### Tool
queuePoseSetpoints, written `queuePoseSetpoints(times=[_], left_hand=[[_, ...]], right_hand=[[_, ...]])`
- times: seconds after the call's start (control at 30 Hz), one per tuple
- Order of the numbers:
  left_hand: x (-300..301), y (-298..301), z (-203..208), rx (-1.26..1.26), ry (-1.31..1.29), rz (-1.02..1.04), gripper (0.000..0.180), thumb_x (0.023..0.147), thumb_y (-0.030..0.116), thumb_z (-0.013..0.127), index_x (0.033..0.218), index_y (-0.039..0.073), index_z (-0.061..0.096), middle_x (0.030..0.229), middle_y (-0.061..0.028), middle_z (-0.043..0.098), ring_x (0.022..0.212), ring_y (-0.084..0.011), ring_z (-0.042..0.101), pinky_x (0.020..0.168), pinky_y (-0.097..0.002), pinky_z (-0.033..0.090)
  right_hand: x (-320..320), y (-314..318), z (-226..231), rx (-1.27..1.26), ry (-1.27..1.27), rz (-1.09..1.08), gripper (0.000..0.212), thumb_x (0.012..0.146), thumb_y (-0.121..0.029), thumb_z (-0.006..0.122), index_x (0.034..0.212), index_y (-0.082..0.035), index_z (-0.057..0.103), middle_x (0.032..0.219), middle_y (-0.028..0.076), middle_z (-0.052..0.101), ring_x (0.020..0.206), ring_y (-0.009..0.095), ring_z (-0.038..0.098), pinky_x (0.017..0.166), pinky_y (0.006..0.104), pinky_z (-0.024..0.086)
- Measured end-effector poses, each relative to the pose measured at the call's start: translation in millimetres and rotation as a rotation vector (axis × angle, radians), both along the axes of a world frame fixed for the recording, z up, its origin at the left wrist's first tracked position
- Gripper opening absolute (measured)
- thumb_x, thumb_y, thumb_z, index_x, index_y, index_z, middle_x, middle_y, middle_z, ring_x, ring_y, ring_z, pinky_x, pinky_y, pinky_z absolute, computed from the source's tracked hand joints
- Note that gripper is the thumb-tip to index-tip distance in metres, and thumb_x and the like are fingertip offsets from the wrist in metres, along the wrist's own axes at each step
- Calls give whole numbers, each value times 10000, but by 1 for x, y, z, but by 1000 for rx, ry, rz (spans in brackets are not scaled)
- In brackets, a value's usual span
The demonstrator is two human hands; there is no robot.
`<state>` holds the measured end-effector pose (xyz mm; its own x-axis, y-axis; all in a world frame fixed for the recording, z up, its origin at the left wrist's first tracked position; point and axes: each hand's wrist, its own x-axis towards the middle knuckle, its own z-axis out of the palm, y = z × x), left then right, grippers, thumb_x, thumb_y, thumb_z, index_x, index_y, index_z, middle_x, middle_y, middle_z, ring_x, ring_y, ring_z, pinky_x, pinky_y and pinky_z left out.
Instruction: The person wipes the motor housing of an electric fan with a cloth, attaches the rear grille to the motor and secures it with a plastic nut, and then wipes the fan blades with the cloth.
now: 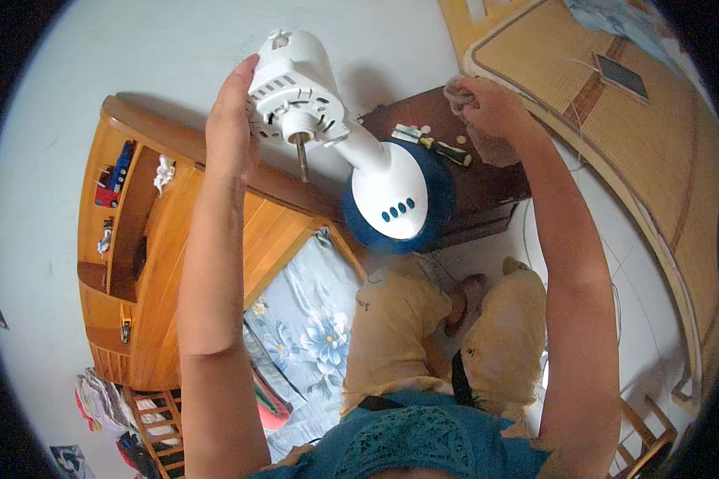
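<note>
A table fan without blades or grille stands on a dark wooden table (471,195). My left hand (232,120) grips the left side of its white motor housing (295,76), fingers partly hidden behind it. A bare metal shaft (302,160) sticks out of the housing's threaded collar. Below, the white neck leads to a control panel (389,188) with several blue buttons on a dark blue base (355,215). My right hand (491,108) is closed on a greyish cloth (495,148), apart from the fan at the table's right. Between them lies a screwdriver (447,150).
Small white pieces (407,132) lie beside the screwdriver. On the left is a wooden headboard shelf (128,231) with toys, next to a bed with a flowered blue sheet (295,319). A woven-mat bed (551,64) with a tablet (621,77) is at right; cables run along the floor.
</note>
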<state>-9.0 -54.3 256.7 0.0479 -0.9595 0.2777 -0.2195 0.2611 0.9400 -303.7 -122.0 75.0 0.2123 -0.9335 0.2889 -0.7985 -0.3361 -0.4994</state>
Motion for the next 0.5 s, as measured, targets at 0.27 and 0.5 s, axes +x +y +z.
queuePoseSetpoints(times=[0.27,0.5], left_hand=[[2,0,1,29,42,3,547,888,385,466,1249,-24,424,1216,-143,489,1130,-234,460,955,-337,347],[10,11,-5,19,158,48,673,896,558,325,1299,22,376,1289,-139,421,1206,-254,385,1015,-367,281]], right_hand=[[17,-9,-87,142,191,-165,569,840,-501,452,1322,-205,392,1409,123,272,1291,311,260,1040,520,206],[-25,56,-104,-215,-360,-282,373,868,-254,507,1207,-95,506,1285,184,408,1180,333,408,982,403,319]])
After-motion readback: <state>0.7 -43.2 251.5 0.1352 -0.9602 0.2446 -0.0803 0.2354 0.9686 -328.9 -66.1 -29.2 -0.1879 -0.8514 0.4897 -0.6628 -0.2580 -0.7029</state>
